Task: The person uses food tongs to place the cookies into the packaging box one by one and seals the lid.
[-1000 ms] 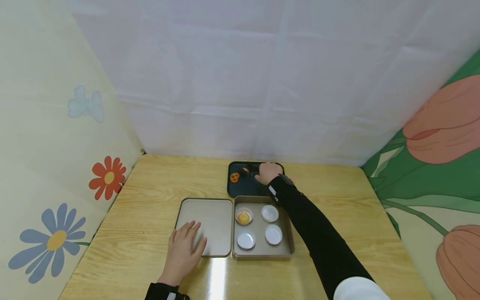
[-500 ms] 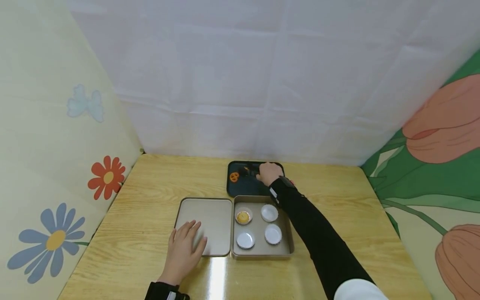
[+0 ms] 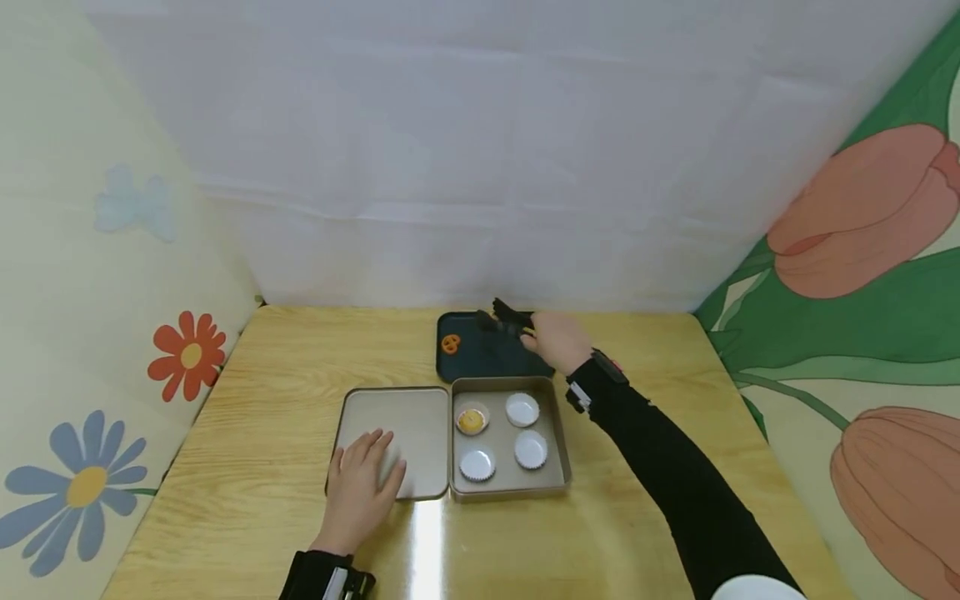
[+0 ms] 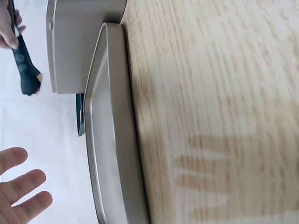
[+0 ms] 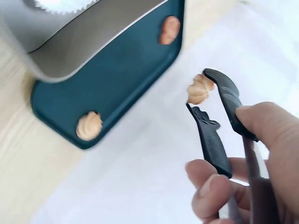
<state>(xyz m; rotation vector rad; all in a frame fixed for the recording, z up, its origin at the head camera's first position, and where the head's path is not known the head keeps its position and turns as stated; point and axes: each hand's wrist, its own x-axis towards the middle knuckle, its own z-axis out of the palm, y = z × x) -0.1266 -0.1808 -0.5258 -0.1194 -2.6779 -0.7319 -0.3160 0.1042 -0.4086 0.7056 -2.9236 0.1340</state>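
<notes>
My right hand (image 3: 561,340) grips black-tipped tongs (image 5: 216,149) above the back of the dark tray (image 3: 487,358). Between the tong tips is a pale swirled cookie (image 5: 200,89). Another swirled cookie (image 5: 88,126) and a brown pretzel (image 3: 450,344) lie on that tray. My left hand (image 3: 360,492), fingers spread, hovers over or touches the near left part of a shallow metal lid (image 3: 420,433); contact cannot be told. The square metal tin (image 3: 501,433) beside it has white paper cups (image 3: 531,450) standing in it, one of them with a yellowish cookie (image 3: 471,421) inside.
The wooden table (image 3: 285,400) ends at a white cloth backdrop (image 3: 480,208) behind the dark tray. Printed flower panels stand at the left and right sides. The lid and the tin sit side by side, and the tin's back rim is close against the dark tray.
My right hand has risen from the dark tray and moved slightly right, lifting the tongs with the cookie. The head view has shifted a little. My left hand stays by the lid.
</notes>
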